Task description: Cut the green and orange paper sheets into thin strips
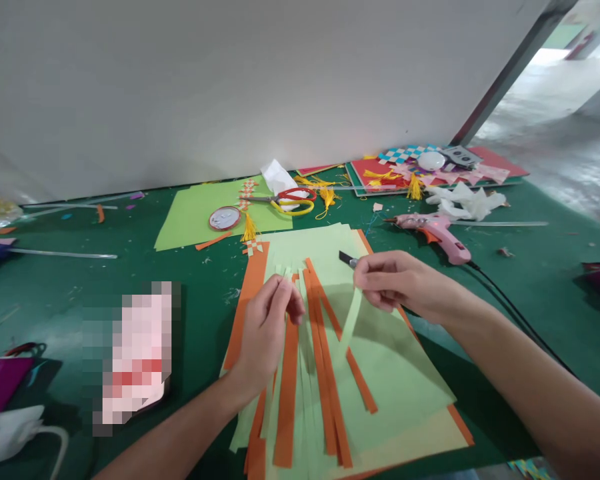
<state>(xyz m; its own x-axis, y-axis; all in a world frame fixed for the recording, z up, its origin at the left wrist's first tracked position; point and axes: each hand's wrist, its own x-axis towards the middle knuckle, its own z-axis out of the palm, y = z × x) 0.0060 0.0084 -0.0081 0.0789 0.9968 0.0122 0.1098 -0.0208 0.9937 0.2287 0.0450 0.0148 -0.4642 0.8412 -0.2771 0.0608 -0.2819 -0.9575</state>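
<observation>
My right hand is closed around a craft knife, its dark blade pointing left. From the same fingers hangs a light green paper strip. My left hand is closed, thumb and fingertips pinched over the upper ends of light green paper strips; its fingers partly hide what they grip. Orange paper strips lie fanned beneath and between both hands. Under them rests a stack of light green paper sheets, with orange paper showing along its edges.
A pink glue gun with a black cord lies right. Behind are scissors, a round tin, yellow tassels and a green sheet. A blurred phone-like object lies left. A grey wall borders the green table.
</observation>
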